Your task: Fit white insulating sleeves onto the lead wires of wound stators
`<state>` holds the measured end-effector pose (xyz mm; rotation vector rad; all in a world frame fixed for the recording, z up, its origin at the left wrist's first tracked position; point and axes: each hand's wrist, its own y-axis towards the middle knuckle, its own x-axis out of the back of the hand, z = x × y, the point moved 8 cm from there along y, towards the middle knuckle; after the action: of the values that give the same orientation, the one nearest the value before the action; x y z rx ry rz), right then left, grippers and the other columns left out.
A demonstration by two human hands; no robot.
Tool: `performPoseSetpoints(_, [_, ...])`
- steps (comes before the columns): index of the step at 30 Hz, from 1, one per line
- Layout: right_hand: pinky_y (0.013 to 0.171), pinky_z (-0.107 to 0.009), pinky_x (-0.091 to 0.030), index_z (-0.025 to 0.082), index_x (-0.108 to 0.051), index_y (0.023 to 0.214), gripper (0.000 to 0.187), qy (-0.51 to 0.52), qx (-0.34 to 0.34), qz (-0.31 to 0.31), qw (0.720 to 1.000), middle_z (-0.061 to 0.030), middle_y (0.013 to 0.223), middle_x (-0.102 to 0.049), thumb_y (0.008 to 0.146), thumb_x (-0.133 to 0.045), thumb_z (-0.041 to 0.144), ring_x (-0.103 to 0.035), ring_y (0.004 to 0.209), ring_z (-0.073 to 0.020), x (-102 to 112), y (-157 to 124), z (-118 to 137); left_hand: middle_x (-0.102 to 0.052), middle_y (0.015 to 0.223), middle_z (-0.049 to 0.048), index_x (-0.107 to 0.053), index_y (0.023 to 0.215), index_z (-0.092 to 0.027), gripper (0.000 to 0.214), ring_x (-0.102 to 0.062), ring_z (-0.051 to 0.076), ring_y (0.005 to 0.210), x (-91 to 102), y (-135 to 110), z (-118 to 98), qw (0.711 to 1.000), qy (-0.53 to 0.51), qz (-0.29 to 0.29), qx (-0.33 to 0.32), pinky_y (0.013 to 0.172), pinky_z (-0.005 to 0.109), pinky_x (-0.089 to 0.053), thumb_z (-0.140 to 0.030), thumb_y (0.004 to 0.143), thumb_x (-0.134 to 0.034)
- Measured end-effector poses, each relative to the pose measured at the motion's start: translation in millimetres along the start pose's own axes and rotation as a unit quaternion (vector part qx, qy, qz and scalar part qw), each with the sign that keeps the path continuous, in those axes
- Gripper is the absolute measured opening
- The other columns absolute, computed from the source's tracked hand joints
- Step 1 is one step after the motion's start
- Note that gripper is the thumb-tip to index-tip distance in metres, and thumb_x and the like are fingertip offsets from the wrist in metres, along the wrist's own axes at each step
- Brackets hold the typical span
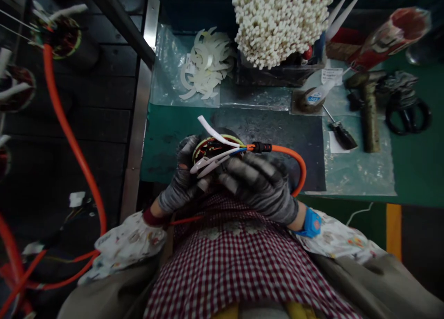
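A motor stator (213,147) with a yellow-green rim and dark windings is held at the table's front edge. White sleeved leads (219,136) stick out over it and join an orange cable (301,164) with a black strain relief (262,146). Around the stator's left side curls my left hand (182,182), in a grey glove. My right hand (262,184), gloved too and slightly blurred, is bent against its near right side, just below the leads and the cable end. The right fingertips are partly hidden, as is the stator's lower body.
White tubes (277,22) fill a dark bin at the back, beside curved white strips (210,62). A glue bottle (314,96), a screwdriver (342,133), a hammer (371,110) and scissors (407,113) lie right. Another stator (65,39) with orange cable stands on the left rack.
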<state>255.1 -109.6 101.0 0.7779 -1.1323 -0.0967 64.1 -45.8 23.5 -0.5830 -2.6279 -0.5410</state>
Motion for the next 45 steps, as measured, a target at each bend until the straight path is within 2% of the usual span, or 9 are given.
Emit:
performPoseSetpoints(3, [0.135, -0.046, -0.035, 0.036, -0.074, 0.144, 0.036, -0.025, -0.084, 0.033, 0.996, -0.0009, 0.151, -0.076, 0.109, -0.070, 0.033, -0.058, 0.152, -0.0263, -1.6, 0.1, -23.1, -0.037, 0.181, 0.0099, -0.024, 0.180, -0.041, 0.085, -0.038, 0.038, 0.169, -10.6, 4.1, -17.7, 0.996, 0.048, -0.029, -0.074, 0.141, 0.062, -0.036, -0.071, 0.107, -0.057])
performPoseSetpoints(7, [0.133, -0.060, -0.039, 0.029, -0.054, 0.167, 0.065, -0.001, -0.180, 0.160, 0.971, -0.0122, 0.166, -0.062, 0.108, -0.067, 0.053, -0.048, 0.160, -0.0391, -24.8, -8.2, -50.5, -0.037, 0.180, 0.0144, -0.018, 0.182, -0.035, 0.084, -0.034, 0.038, 0.170, -23.8, 13.2, -42.1, 0.989, 0.102, -0.034, -0.100, 0.142, 0.066, -0.030, -0.064, 0.111, -0.051])
performPoseSetpoints(13, [0.131, -0.062, -0.043, 0.029, -0.051, 0.169, 0.075, 0.055, -0.126, 0.197, 0.971, -0.0131, 0.169, -0.057, 0.104, -0.071, 0.063, -0.047, 0.160, -0.0401, -26.8, -14.8, -62.2, -0.036, 0.178, 0.0196, -0.018, 0.182, -0.027, 0.082, -0.031, 0.039, 0.171, -28.6, 17.6, -55.0, 0.985, 0.134, -0.014, -0.105, 0.142, 0.062, -0.029, -0.063, 0.113, -0.043])
performPoseSetpoints(23, [0.128, -0.063, -0.044, 0.025, -0.047, 0.170, 0.087, 0.076, -0.106, 0.177, 0.976, -0.0173, 0.163, -0.060, 0.101, -0.069, 0.072, -0.050, 0.154, -0.0410, -23.0, -22.1, -70.9, -0.039, 0.177, 0.0190, -0.017, 0.182, -0.025, 0.080, -0.033, 0.038, 0.171, -29.9, 18.4, -58.9, 0.987, 0.109, 0.022, -0.113, 0.141, 0.061, -0.034, -0.055, 0.114, -0.047])
performPoseSetpoints(27, [0.126, -0.065, -0.045, 0.028, -0.051, 0.168, 0.087, 0.059, -0.122, 0.174, 0.975, -0.0167, 0.161, -0.061, 0.098, -0.072, 0.075, -0.051, 0.152, -0.0432, -25.1, -25.3, -74.2, -0.037, 0.179, 0.0201, -0.016, 0.181, -0.026, 0.081, -0.034, 0.042, 0.170, -30.9, 17.5, -56.1, 0.987, 0.116, 0.031, -0.104, 0.139, 0.068, -0.035, -0.059, 0.114, -0.047])
performPoseSetpoints(30, [0.123, -0.063, -0.048, 0.027, -0.051, 0.168, 0.085, 0.049, -0.140, 0.156, 0.977, -0.0175, 0.157, -0.064, 0.100, -0.070, 0.074, -0.055, 0.147, -0.0426, -25.1, -29.7, -69.8, -0.041, 0.178, 0.0168, -0.015, 0.182, -0.032, 0.084, -0.038, 0.043, 0.169, -31.2, 18.3, -58.0, 0.989, 0.099, 0.019, -0.106, 0.139, 0.070, -0.036, -0.066, 0.112, -0.046])
performPoseSetpoints(35, [0.125, -0.063, -0.045, 0.029, -0.056, 0.163, 0.066, -0.009, -0.113, 0.104, 0.988, -0.0179, 0.162, -0.060, 0.107, -0.062, 0.064, -0.057, 0.145, -0.0416, -18.7, -36.4, -54.0, -0.048, 0.173, 0.0148, -0.025, 0.179, -0.035, 0.096, -0.044, 0.043, 0.166, -34.9, 24.9, -63.0, 0.994, 0.077, -0.027, -0.079, 0.138, 0.063, -0.042, -0.060, 0.101, -0.075])
performPoseSetpoints(40, [0.125, -0.066, -0.045, 0.032, -0.069, 0.150, 0.052, -0.031, -0.100, 0.127, 0.986, -0.0153, 0.165, -0.057, 0.106, -0.066, 0.059, -0.054, 0.150, -0.0438, -20.5, -36.4, -52.7, -0.049, 0.172, 0.0115, -0.032, 0.175, -0.040, 0.088, -0.049, 0.040, 0.162, -39.2, 29.6, -60.9, 0.992, 0.087, -0.062, -0.061, 0.136, 0.063, -0.045, -0.068, 0.102, -0.072])
performPoseSetpoints(45, [0.125, -0.064, -0.046, 0.023, -0.064, 0.157, 0.061, 0.024, -0.145, 0.153, 0.977, -0.0204, 0.166, -0.057, 0.106, -0.067, 0.058, -0.056, 0.149, -0.0439, -22.4, -30.2, -58.8, -0.050, 0.168, 0.0154, -0.039, 0.172, -0.035, 0.088, -0.051, 0.040, 0.159, -39.3, 30.7, -60.7, 0.991, 0.092, -0.078, -0.060, 0.135, 0.063, -0.046, -0.069, 0.100, -0.075])
